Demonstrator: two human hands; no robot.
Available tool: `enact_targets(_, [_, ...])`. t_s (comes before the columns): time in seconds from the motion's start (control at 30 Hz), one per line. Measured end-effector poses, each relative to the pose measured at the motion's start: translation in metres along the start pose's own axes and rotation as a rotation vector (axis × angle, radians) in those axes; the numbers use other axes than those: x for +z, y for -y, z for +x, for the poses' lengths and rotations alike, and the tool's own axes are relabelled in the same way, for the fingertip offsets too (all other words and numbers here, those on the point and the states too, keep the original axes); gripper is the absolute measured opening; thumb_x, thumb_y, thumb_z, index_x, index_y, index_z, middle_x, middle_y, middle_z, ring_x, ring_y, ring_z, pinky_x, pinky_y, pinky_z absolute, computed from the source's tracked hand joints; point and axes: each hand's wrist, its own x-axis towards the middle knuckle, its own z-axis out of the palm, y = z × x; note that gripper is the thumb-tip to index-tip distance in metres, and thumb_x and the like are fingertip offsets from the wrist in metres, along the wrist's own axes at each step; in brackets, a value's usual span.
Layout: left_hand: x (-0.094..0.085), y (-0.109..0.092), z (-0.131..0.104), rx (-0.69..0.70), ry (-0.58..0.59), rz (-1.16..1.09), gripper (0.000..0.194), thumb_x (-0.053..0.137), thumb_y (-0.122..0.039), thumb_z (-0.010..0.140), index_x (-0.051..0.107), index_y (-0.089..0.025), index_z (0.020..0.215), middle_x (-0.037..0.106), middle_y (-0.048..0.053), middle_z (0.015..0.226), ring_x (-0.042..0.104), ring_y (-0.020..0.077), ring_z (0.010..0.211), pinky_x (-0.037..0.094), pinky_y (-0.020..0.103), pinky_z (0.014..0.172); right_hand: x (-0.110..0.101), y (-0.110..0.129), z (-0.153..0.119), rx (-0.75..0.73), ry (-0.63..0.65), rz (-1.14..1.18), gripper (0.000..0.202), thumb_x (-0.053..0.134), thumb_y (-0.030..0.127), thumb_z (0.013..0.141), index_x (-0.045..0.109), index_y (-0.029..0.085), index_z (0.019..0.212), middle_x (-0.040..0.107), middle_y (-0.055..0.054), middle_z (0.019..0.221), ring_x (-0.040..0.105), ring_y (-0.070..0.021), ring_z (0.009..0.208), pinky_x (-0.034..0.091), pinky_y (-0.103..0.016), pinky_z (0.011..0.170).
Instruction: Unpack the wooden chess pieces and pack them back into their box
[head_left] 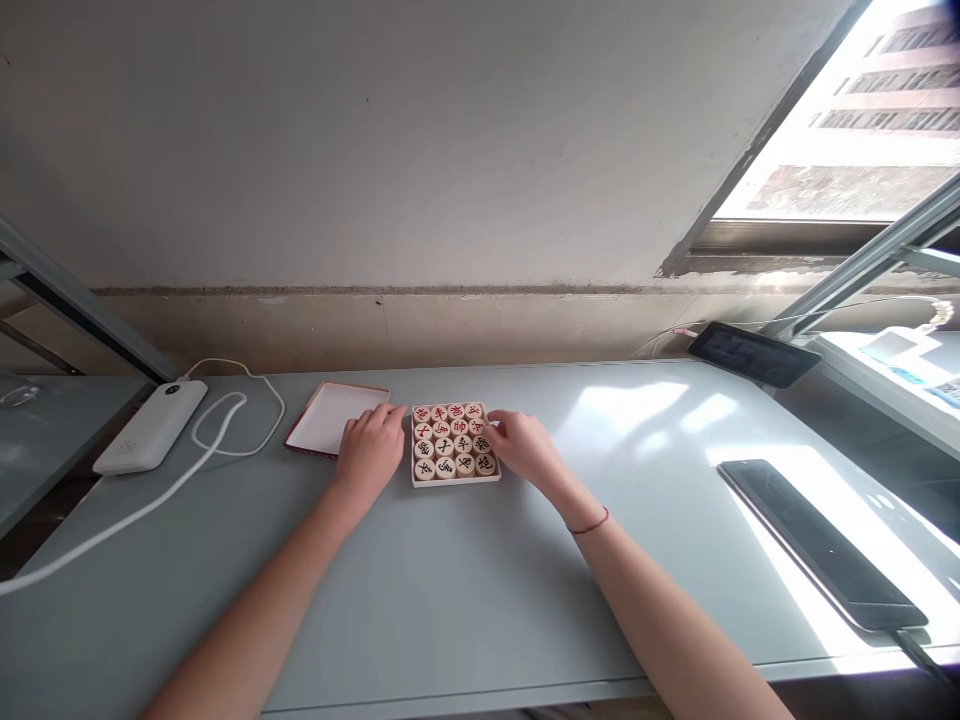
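Observation:
A shallow white box (pixel 457 483) lies on the desk, holding rows of round Chinese chess pieces (pixel 444 447), red characters at the back and black ones at the front. My right hand (pixel 519 443) is at the box's right edge, thumb and fingers curled together beside a red piece (pixel 477 427). Whether anything is pinched between them is hidden. Just left of the box rests my left hand (pixel 373 443), fingers stretched toward the box's side and holding nothing visible. Behind that hand, the box lid (pixel 334 413) lies with its white inside facing up, partly covered by the fingers.
A white power bank (pixel 152 428) with a white cable (pixel 161 497) lies at the left. On the right are a dark phone (pixel 821 540) on the desk (pixel 450 590) and another dark device (pixel 752 353) near the wall. Metal frame posts stand at both sides.

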Motion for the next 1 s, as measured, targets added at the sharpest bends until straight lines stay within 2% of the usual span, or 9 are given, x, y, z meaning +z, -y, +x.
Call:
enact_targets(0.17, [-0.002, -0.006, 0.004, 0.056, 0.01, 0.022, 0.031, 0.038, -0.021, 0.094, 0.065, -0.021, 0.111, 0.068, 0.009, 0.114, 0.061, 0.0257, 0.102, 0.043, 0.037, 0.083, 0.007, 0.003, -0.001, 0.011, -0.005, 0.017, 0.026, 0.046, 0.023, 0.082, 0.07, 0.02, 0.091, 0.07, -0.005, 0.073, 0.059, -0.018, 0.065, 0.034, -0.024, 0.055])
enact_targets(0.3, [0.001, -0.012, 0.006, 0.083, 0.031, 0.019, 0.03, 0.038, -0.022, 0.095, 0.065, -0.021, 0.109, 0.068, 0.007, 0.114, 0.06, 0.0244, 0.101, 0.039, 0.037, 0.086, 0.006, 0.005, -0.002, 0.041, 0.0, 0.046, 0.03, 0.046, 0.025, 0.082, 0.069, 0.018, 0.101, 0.07, -0.005, 0.074, 0.059, -0.0186, 0.068, 0.035, -0.024, 0.056])
enact_targets(0.5, [0.003, -0.009, 0.003, 0.043, 0.012, 0.042, 0.029, 0.039, -0.023, 0.094, 0.064, -0.022, 0.109, 0.067, 0.008, 0.114, 0.058, 0.0247, 0.103, 0.037, 0.037, 0.08, 0.005, 0.007, -0.003, 0.07, 0.005, 0.057, 0.03, 0.047, 0.026, 0.081, 0.068, 0.017, 0.1, 0.07, -0.005, 0.073, 0.059, -0.0185, 0.067, 0.036, -0.024, 0.056])
enact_targets(0.63, [0.002, -0.01, 0.004, 0.047, 0.006, 0.058, 0.025, 0.042, -0.026, 0.093, 0.066, -0.022, 0.1, 0.067, 0.006, 0.11, 0.058, 0.0227, 0.097, 0.037, 0.035, 0.077, 0.006, 0.008, -0.004, 0.064, 0.006, 0.051, 0.029, 0.047, 0.027, 0.082, 0.069, 0.018, 0.099, 0.071, -0.005, 0.075, 0.059, -0.0184, 0.068, 0.036, -0.024, 0.056])
enact_targets(0.83, [-0.003, -0.019, 0.005, -0.027, -0.011, 0.154, 0.033, 0.041, -0.028, 0.092, 0.069, -0.017, 0.081, 0.066, 0.011, 0.095, 0.055, 0.0261, 0.088, 0.034, 0.037, 0.07, 0.008, 0.012, -0.007, 0.051, 0.014, 0.01, 0.03, 0.047, 0.028, 0.083, 0.069, 0.017, 0.099, 0.071, -0.005, 0.074, 0.059, -0.0181, 0.067, 0.035, -0.025, 0.056])
enact_targets(1.0, [-0.008, -0.031, 0.005, -0.098, 0.055, 0.294, 0.04, 0.036, -0.03, 0.093, 0.07, -0.014, 0.08, 0.067, 0.015, 0.098, 0.056, 0.0269, 0.086, 0.034, 0.038, 0.069, 0.008, 0.015, -0.009, 0.067, 0.025, 0.016, 0.03, 0.047, 0.026, 0.083, 0.069, 0.015, 0.1, 0.071, -0.005, 0.074, 0.058, -0.0175, 0.066, 0.036, -0.024, 0.057])
